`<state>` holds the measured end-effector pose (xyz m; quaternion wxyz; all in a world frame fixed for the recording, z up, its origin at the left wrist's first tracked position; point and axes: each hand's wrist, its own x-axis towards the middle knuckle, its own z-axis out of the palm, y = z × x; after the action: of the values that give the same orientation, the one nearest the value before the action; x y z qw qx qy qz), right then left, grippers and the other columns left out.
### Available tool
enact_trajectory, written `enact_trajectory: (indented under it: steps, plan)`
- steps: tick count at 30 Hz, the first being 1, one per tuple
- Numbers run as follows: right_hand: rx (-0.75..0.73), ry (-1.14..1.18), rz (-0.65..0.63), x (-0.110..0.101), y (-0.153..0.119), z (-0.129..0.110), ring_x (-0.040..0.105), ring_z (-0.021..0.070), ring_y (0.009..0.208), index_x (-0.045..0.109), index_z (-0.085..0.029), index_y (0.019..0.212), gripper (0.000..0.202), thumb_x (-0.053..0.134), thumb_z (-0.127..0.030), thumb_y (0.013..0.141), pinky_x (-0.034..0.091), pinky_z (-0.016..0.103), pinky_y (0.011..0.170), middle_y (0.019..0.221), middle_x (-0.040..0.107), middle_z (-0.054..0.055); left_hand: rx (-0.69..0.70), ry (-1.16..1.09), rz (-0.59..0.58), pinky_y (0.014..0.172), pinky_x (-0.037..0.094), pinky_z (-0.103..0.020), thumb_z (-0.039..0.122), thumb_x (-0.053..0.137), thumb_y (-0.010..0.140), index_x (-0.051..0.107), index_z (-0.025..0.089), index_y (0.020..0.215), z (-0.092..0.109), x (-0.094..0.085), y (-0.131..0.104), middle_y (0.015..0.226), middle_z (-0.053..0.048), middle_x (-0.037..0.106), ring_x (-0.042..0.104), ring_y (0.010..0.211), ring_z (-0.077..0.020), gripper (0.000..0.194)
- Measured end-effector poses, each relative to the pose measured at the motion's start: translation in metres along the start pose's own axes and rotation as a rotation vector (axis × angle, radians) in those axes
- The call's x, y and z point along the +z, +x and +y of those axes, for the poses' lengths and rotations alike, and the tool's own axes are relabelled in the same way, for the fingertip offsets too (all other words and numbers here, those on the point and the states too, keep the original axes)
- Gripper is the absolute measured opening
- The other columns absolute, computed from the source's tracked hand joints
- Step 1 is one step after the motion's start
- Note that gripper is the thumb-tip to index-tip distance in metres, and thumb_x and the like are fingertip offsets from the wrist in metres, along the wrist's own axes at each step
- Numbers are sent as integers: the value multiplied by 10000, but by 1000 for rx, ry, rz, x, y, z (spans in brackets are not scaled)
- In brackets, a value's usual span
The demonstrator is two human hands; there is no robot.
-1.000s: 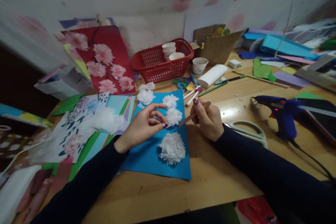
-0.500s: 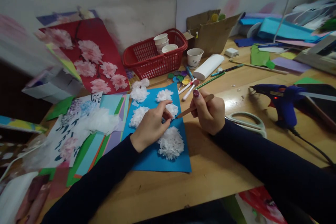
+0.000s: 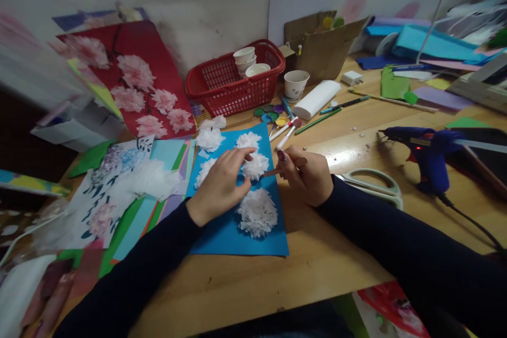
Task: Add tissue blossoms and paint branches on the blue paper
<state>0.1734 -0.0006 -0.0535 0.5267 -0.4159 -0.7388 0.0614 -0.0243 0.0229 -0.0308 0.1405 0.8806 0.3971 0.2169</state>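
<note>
My right hand is closed on a brown wooden pencil, whose tip points at the right edge of a white paper flower. Beside that flower hovers my left hand, thumb and fingers apart with nothing in them; I cannot tell whether a fingertip touches the petals. Underneath lies a blue sheet of paper. On it are more white flowers: a large one near me, one at the far side, and one partly hidden by my left hand.
A red basket with paper cups stands behind the sheet. To the right lie scissors and a blue glue gun with a red light. Coloured papers and white tissue cover the left side. A red picture with pink flowers leans at the back.
My left hand has drawn back a little to the left and its fingers have spread, uncovering the middle flower. My right hand has shifted slightly left and down, still with the pencil.
</note>
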Motion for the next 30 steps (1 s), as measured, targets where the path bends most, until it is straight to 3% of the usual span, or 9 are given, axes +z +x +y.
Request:
enact_trajectory:
  steps: [5, 8, 12, 17, 25, 27, 30]
  plan:
    - [-12, -39, -22, 3, -1, 1, 516, 85, 428, 460, -216, 673, 291, 400, -211, 958, 381, 217, 456, 508, 574, -34, -152, 208, -173, 1099, 292, -532, 273, 527, 840, 346, 158, 1381, -14, -22, -25, 1393, -147, 484, 389, 1336, -306, 582]
    - [44, -66, -38, 6, -1, 3, 516, 93, 425, 454, -216, 715, 266, 382, -230, 970, 390, 223, 470, 506, 562, -35, -164, 291, -314, 1119, 127, -634, 399, 485, 896, 250, 145, 1451, -19, -21, -38, 1484, -177, 386, 188, 1437, -351, 654]
    - [98, -168, -51, 10, -1, 4, 516, 116, 418, 478, -211, 767, 266, 334, -276, 982, 385, 250, 475, 508, 547, -25, -115, 305, -376, 1131, 6, -632, 472, 439, 927, 152, 146, 1496, -26, -16, -44, 1547, -171, 288, 65, 1468, -337, 716]
    - [193, -153, -90, 12, 1, 0, 535, 124, 437, 507, -204, 775, 292, 328, -306, 982, 404, 260, 498, 515, 555, -18, -118, 280, -406, 1130, -8, -634, 472, 464, 923, 136, 150, 1505, -33, -18, -43, 1549, -177, 284, 67, 1469, -335, 742]
    - [274, -5, 93, 0, -3, 3, 488, 101, 409, 519, -211, 614, 459, 340, -394, 994, 387, 242, 464, 458, 521, -29, -150, 213, -392, 1111, -31, -672, 519, 520, 884, 156, 141, 1503, -30, -15, -42, 1509, -196, 356, 97, 1462, -352, 811]
    - [292, 42, 149, -2, -2, 4, 478, 113, 411, 543, -219, 617, 454, 363, -413, 986, 371, 253, 444, 460, 516, -25, -129, 193, -382, 1120, -2, -666, 481, 562, 870, 197, 154, 1496, -32, -26, -39, 1520, -175, 346, 114, 1460, -350, 794]
    - [323, 57, 184, -4, 1, -1, 464, 131, 420, 551, -232, 603, 455, 380, -428, 976, 345, 282, 440, 470, 511, -13, -101, 180, -264, 1140, 127, -599, 226, 479, 901, 450, 264, 1370, -41, -67, -37, 1479, -58, 446, 273, 1420, -279, 471]
